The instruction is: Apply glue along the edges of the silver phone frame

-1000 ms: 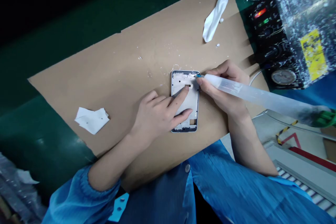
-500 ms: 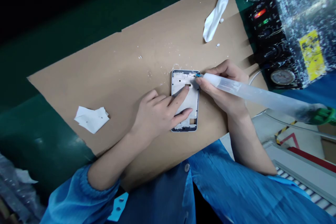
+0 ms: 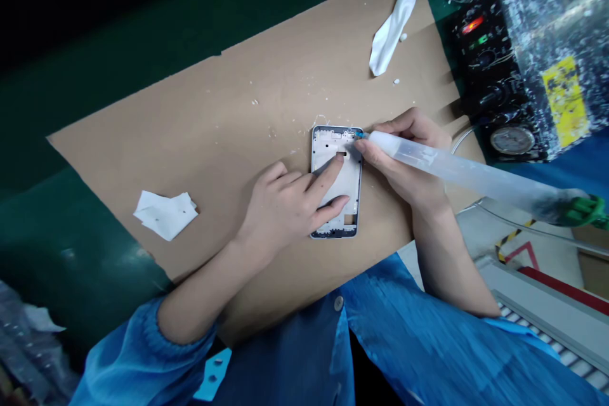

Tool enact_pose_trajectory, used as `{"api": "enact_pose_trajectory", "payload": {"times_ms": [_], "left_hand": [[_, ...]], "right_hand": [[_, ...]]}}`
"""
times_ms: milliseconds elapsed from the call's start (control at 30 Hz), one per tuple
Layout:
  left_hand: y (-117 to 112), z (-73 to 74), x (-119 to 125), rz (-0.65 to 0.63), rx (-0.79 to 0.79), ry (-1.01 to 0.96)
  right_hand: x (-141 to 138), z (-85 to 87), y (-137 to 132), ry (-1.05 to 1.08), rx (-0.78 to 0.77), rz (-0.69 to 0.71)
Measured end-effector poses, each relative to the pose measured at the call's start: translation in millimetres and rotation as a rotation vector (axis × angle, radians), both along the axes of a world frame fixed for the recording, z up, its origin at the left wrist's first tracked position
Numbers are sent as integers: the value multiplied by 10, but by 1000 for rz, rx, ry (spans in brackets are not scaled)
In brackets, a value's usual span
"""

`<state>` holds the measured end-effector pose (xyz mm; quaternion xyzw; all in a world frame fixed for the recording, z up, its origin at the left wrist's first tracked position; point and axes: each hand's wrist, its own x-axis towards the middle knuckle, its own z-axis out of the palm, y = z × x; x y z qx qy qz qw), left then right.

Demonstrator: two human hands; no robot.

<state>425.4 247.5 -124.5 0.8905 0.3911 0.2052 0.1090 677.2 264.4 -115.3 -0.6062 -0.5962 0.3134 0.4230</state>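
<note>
Phone frame [image 3: 335, 181] lay flat near middle of cardboard sheet [image 3: 190, 139], long side running away from the person. Frame was pale silver-white with darker rounded rim, small cutouts along top edge, a square opening near bottom right corner. Left hand [image 3: 285, 206] pressed down on it, fingers spread, index tip near a small dark slot in upper half. Right hand [image 3: 409, 158] closed around clear glue syringe [image 3: 457, 168], pen-style; blue nozzle tip touched frame's top right corner. Syringe had a green cap at far end. Hands close, not touching. White wipe [image 3: 392, 28] lay at sheet's far edge, crumpled paper [image 3: 165, 216] left. Black control box [image 3: 495, 76] stood right.
</note>
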Motion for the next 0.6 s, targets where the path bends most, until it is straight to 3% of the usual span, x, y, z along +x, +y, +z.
{"api": "enact_pose_trajectory", "payload": {"times_ms": [200,600], "left_hand": [[0,-12,0,-3,47,21],[4,33,7,10,-12,61]], "right_hand": [[10,-1,5,-12,-7,-3],[10,-16,4,35,-24,-15]]}}
